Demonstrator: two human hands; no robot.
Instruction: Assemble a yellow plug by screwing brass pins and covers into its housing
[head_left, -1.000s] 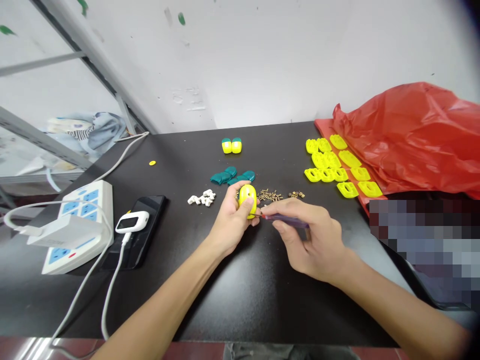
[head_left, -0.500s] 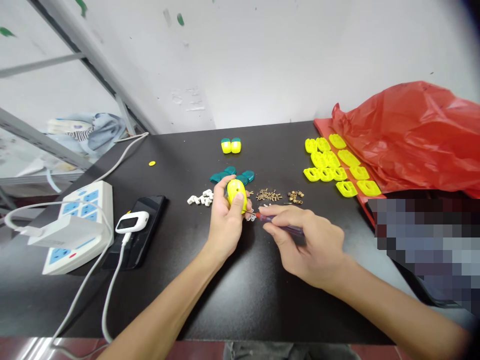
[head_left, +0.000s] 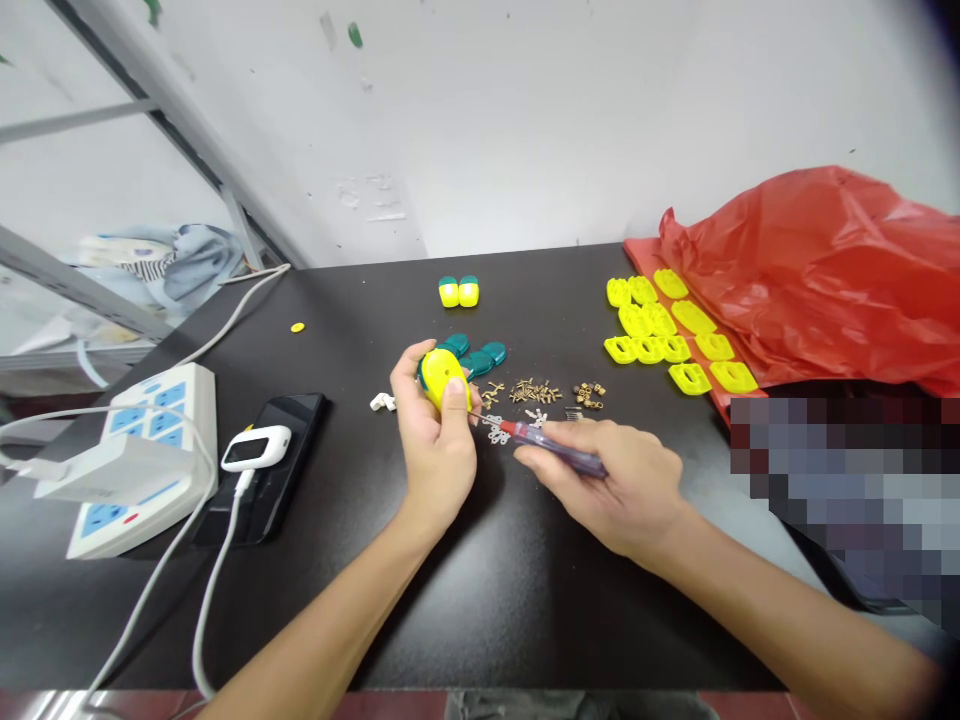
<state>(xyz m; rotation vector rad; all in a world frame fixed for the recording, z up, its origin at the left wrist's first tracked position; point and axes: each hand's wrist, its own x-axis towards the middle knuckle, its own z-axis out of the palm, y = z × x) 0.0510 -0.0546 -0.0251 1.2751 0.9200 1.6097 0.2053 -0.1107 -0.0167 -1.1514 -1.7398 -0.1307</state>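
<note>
Above a black laminate work table (head_left: 480,620), the left hand (head_left: 435,450) closes fingers and thumb around an oval yellow plastic shell (head_left: 444,378), its long axis tilted, teal end leftward. The right hand (head_left: 615,485) pinches a slim purple translucent screwdriver (head_left: 559,450), which points left, tip just beside the shell.

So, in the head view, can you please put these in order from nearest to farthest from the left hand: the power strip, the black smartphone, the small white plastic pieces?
1. Small white plastic pieces, on the table just left of the left hand.
2. Black smartphone, farther left on the table.
3. Power strip, farthest, at the left beyond the smartphone.
</note>
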